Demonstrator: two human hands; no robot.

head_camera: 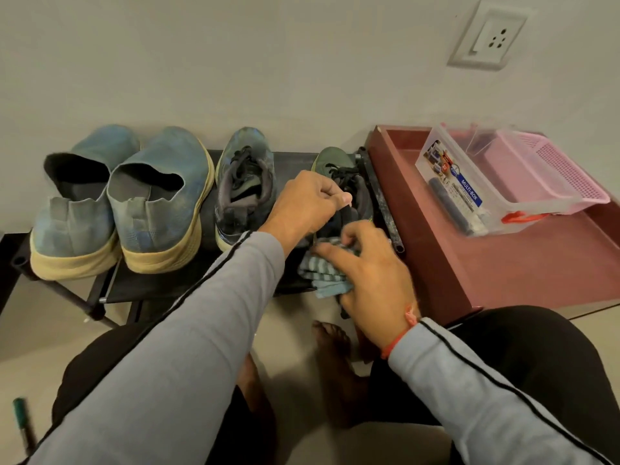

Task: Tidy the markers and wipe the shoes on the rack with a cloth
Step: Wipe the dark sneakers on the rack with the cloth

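Observation:
A low black shoe rack (pixel 161 283) against the wall carries two blue slip-on shoes (pixel 157 199) at the left and two dark laced sneakers to their right. My left hand (pixel 308 206) pinches the heel collar of the rightmost green sneaker (pixel 335 162). My right hand (pixel 372 273) grips a striped blue-grey cloth (pixel 318 270) pressed against that sneaker's heel. The other laced sneaker (pixel 245 182) stands free beside it. A dark marker (pixel 449 203) lies inside a clear plastic box (pixel 483 182). A green marker (pixel 21 421) lies on the floor at the lower left.
A maroon wooden tray-top table (pixel 503 263) stands right of the rack, holding the clear box and a pink mesh basket (pixel 543 169). A wall socket (pixel 489 38) is on the wall above. My knees and bare feet fill the floor in front of the rack.

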